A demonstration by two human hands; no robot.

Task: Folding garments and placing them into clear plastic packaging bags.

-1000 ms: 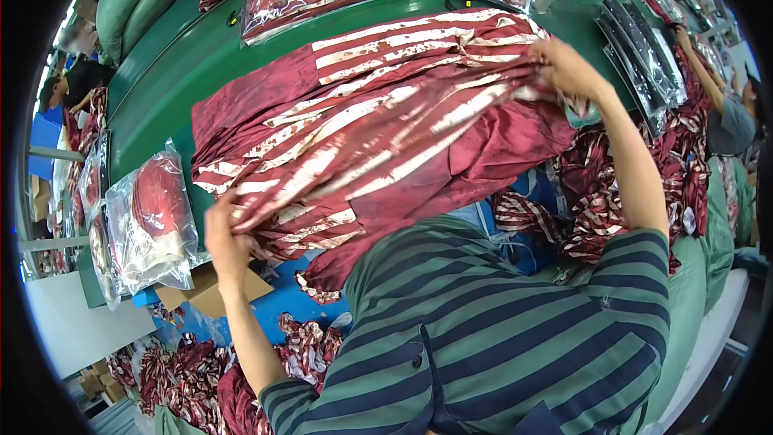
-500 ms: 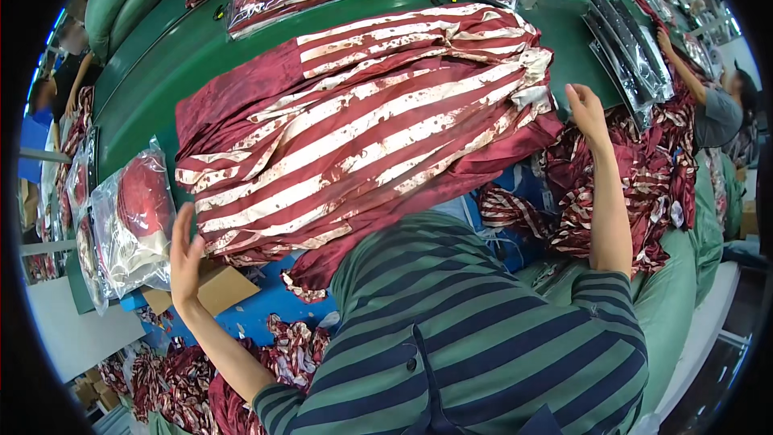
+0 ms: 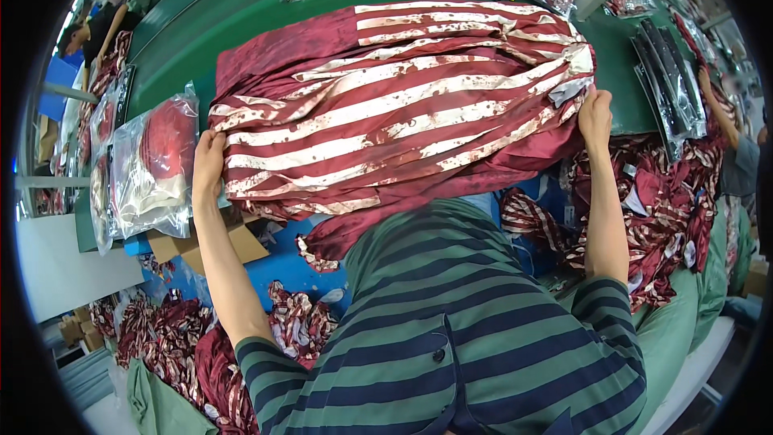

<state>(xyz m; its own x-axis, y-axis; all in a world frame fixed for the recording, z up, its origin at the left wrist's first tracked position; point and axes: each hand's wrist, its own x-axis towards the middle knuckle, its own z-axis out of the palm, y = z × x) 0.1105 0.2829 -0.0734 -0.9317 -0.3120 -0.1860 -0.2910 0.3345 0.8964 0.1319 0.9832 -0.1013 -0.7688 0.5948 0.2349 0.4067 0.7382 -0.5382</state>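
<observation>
Striped red-and-cream garment (image 3: 403, 113) lies spread across the green tabletop (image 3: 241, 14), its near side close to the person's green-and-navy shirt (image 3: 403, 330). The left hand (image 3: 208, 163) and right hand (image 3: 596, 119) are well apart, clamped on the garment's left and right edges. A clear bag (image 3: 155, 161) with red-and-cream contents lies beside the left hand, black packets (image 3: 667, 84) near the right

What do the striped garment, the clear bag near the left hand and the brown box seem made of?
Striped garment: thin fabric, perhaps polyester; slight sheen, soft folds.
Clear bag: likely glossy plastic film; see-through, with sharp highlights.
Brown box: probably matte cardboard, with flat, stiff-looking flaps.
</observation>
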